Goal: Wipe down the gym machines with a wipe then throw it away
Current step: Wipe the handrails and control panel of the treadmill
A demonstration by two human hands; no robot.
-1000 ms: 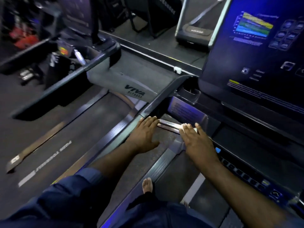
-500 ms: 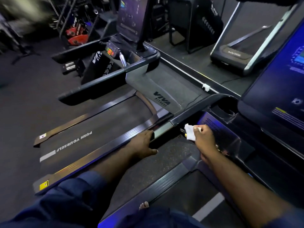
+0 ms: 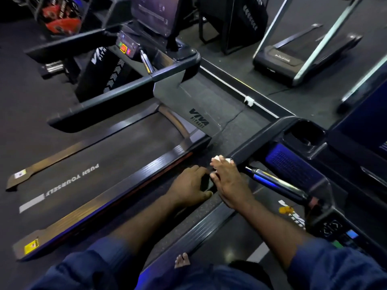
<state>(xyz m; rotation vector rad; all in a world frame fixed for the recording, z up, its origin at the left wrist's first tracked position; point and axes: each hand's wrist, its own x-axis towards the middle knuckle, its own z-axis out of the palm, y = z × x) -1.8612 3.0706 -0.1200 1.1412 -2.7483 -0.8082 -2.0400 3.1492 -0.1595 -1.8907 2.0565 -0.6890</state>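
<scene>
I stand on a treadmill, and its black left handrail (image 3: 258,141) runs from the cup-holder console toward me. My right hand (image 3: 229,182) lies over the rail's near part and holds a white wipe (image 3: 217,158) against it. Bits of wipe show at the fingertips and by the thumb. My left hand (image 3: 188,187) sits just left of it, touching it, with fingers curled round the rail's near end. A shiny metal grip bar (image 3: 274,182) runs just right of my right hand.
A second treadmill with a "PUSH YOURSELF" belt (image 3: 92,170) and a grey VIVA upright (image 3: 188,105) stands close on the left. My treadmill's screen (image 3: 364,122) and button panel (image 3: 335,229) are on the right. My bare foot (image 3: 182,261) rests on the side rail below.
My view has turned left and down. The right hand lifted the wipe from the low deck and now holds it on the handrail. The left hand moved from the deck to the rail's end.
</scene>
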